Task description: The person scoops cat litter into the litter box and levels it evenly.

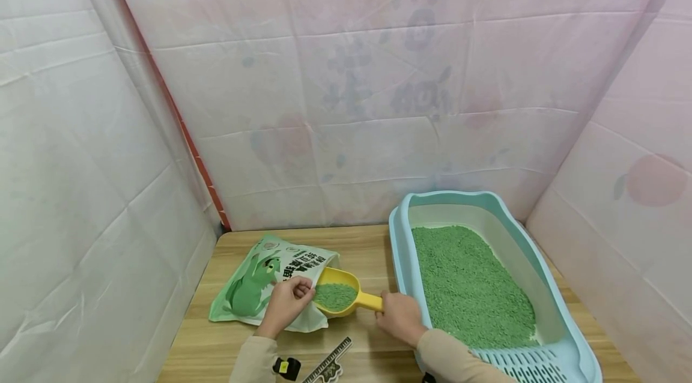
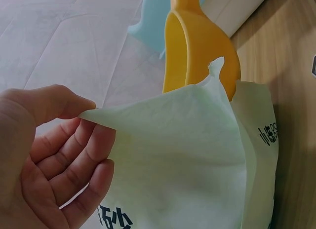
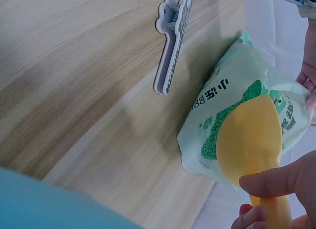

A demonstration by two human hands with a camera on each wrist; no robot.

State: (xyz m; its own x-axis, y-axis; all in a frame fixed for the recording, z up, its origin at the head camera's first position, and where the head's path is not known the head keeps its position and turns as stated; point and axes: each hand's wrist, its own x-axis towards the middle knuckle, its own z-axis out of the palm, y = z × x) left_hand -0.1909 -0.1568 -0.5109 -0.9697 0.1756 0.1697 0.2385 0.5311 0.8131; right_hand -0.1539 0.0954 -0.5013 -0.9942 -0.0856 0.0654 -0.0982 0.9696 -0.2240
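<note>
A green and white bag of cat litter lies on the table, its mouth facing right. My left hand pinches the upper edge of that mouth between thumb and fingers, lifting it into a peak in the left wrist view. With my right hand I grip the handle of a yellow scoop. Green pellets fill the scoop's bowl, and its front end is at the bag opening, partly hidden by the bag's edge. In the right wrist view the scoop's underside overlaps the bag.
To the right stands a light blue litter box holding a wide bed of green pellets, with a slotted step at its near end. A long sealing clip lies on the wooden table near the front. Fabric walls enclose the table.
</note>
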